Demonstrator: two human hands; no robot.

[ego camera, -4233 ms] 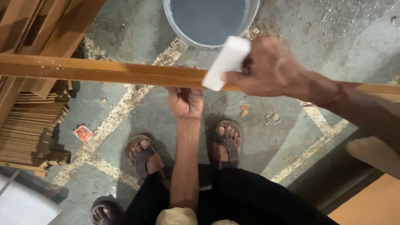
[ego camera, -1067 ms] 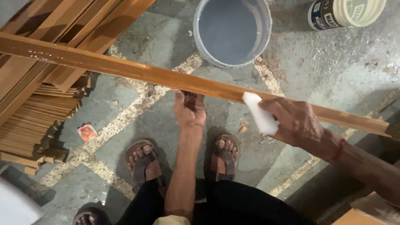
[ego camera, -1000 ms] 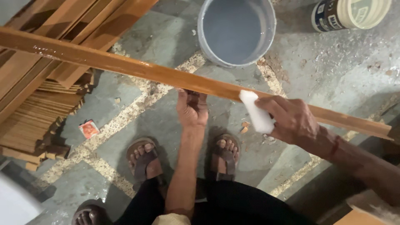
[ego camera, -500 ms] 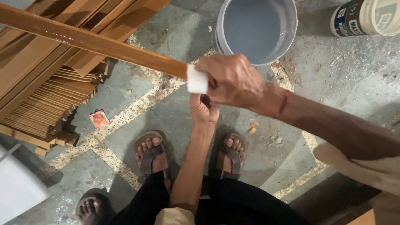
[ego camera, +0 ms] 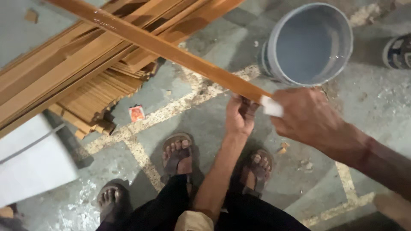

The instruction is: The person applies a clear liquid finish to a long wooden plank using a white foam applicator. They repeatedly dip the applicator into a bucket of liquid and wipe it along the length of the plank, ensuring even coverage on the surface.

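Observation:
A long orange-brown wooden strip (ego camera: pixel 162 47) runs from the upper left down to the middle of the head view. My left hand (ego camera: pixel 239 117) grips it from below near its lower end. My right hand (ego camera: pixel 306 117) is closed on a small white block (ego camera: pixel 272 107) pressed against the strip right beside the left hand. My arms reach forward over my two sandalled feet (ego camera: pixel 177 152) on the concrete floor.
A stack of similar wooden strips (ego camera: pixel 64 81) lies at the left. A grey bucket (ego camera: pixel 310 42) stands at the upper right, a tin (ego camera: pixel 398 51) beside it. A white board (ego camera: pixel 30 162) lies at the lower left. Another person's foot (ego camera: pixel 111 201) shows at the bottom.
My right hand has slid the white block back and forth along the strip, ending near my left hand. The view has shifted, and the strip tilts more steeply.

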